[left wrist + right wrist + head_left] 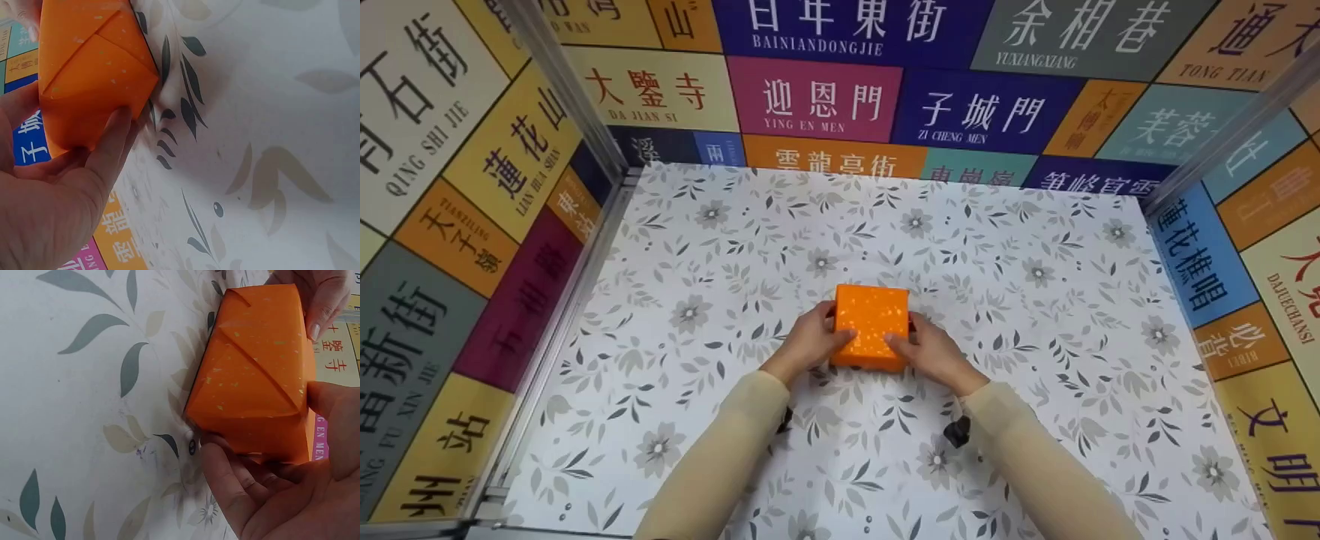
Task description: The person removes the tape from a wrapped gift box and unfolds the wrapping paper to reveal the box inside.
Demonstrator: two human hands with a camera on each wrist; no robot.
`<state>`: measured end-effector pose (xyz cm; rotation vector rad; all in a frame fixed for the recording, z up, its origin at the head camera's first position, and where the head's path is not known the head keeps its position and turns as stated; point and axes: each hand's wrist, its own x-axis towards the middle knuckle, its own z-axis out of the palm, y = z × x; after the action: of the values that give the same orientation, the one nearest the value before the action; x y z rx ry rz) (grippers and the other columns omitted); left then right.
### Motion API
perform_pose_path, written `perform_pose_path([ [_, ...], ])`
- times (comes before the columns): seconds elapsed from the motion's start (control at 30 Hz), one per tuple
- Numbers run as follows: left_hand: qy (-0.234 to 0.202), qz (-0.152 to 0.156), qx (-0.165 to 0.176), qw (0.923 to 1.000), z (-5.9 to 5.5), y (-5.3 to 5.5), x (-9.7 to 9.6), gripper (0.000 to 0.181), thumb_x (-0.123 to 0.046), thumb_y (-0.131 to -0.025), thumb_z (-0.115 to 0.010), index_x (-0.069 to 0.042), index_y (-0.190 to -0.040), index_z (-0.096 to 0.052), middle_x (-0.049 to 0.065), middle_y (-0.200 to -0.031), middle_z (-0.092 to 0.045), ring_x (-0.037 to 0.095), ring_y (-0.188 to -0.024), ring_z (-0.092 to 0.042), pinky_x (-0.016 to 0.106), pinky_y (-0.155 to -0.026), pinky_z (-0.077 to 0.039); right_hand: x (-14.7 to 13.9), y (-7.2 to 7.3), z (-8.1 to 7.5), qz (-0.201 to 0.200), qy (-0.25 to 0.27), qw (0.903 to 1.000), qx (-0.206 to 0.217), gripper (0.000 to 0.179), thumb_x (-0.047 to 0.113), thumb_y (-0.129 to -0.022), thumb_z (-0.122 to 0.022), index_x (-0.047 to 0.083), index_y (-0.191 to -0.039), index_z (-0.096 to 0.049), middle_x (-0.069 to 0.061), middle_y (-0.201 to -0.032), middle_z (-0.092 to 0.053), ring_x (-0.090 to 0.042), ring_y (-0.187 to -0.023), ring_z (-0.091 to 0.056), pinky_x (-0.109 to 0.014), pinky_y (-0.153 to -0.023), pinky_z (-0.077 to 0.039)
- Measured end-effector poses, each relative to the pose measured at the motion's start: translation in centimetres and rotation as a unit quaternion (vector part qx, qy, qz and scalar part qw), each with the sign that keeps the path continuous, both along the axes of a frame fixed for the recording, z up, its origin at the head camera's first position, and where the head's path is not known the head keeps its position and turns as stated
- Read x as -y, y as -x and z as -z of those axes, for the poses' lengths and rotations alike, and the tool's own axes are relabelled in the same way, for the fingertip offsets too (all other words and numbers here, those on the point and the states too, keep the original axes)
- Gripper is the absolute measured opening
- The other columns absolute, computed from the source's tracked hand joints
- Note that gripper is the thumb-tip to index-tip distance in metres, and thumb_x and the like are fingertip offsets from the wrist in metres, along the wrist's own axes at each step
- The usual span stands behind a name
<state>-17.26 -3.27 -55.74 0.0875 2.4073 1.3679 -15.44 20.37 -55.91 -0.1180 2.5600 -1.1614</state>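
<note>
An orange folded-paper box with light flecks is held between both hands near the middle of the table. My left hand grips its left side, thumb on the top face and fingers down the side. On the opposite side my right hand holds it the same way, thumb near the top's front corner. Diagonal fold creases cross the front side of the box in the right wrist view. In the left wrist view, fingers reach the box's lower edge, close to the tabletop. Its underside is hidden.
The tabletop has a white cover printed with grey leaves and flowers. Colourful panels with Chinese lettering stand along the back and both sides, with metal frame posts at the corners. Dark wrist gear shows beneath the right sleeve.
</note>
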Motion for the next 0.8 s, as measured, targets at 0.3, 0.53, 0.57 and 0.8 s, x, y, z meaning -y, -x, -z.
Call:
perform_pose_path([
  [0.3, -0.042, -0.028, -0.008, 0.9987, -1.2, -0.3, 0.1, 0.081, -0.021, -0.087, -0.074, -0.009, -0.155, -0.032, 0.008, -0.139, -0.048, 0.019, -0.107, -0.06, 0.029, -0.087, -0.053, -0.3, -0.5, -1.0, 0.025, 0.027, 0.9993, -0.009, 0.086, 0.041, -0.09, -0.073, 0.002, -0.152, -0.028, -0.017, -0.133, -0.056, -0.029, -0.112, -0.061, -0.042, -0.092, -0.051],
  [0.53, -0.063, -0.071, -0.047, 0.9943, -2.0, -0.3, 0.4, 0.049, -0.048, -0.1, -0.053, -0.013, -0.134, -0.055, 0.005, -0.122, -0.056, 0.02, -0.098, -0.059, 0.036, -0.087, -0.05, -0.2, -1.1, -2.0, 0.044, 0.064, 0.9967, -0.021, 0.083, 0.054, -0.095, -0.06, 0.007, -0.155, -0.025, -0.016, -0.129, -0.057, -0.03, -0.103, -0.064, -0.042, -0.085, -0.054],
  [0.57, -0.056, -0.077, -0.054, 0.994, -2.1, -0.3, 0.4, 0.048, -0.052, -0.101, -0.05, -0.014, -0.129, -0.057, 0.004, -0.119, -0.057, 0.02, -0.097, -0.058, 0.036, -0.088, -0.049, -0.2, -1.2, -2.1, 0.047, 0.073, 0.9961, -0.02, 0.082, 0.055, -0.096, -0.056, 0.008, -0.155, -0.025, -0.016, -0.128, -0.057, -0.03, -0.101, -0.064, -0.042, -0.083, -0.055],
  [0.8, -0.03, -0.098, -0.09, 0.9907, -2.8, -0.4, 0.5, 0.035, -0.048, -0.1, -0.054, -0.015, -0.107, -0.056, 0.003, -0.105, -0.06, 0.019, -0.089, -0.06, 0.035, -0.081, -0.049, 0.2, -1.6, -2.6, 0.074, 0.125, 0.9886, -0.041, 0.068, 0.055, -0.101, -0.048, 0.012, -0.151, -0.034, -0.016, -0.125, -0.056, -0.027, -0.1, -0.066, -0.041, -0.085, -0.055],
])
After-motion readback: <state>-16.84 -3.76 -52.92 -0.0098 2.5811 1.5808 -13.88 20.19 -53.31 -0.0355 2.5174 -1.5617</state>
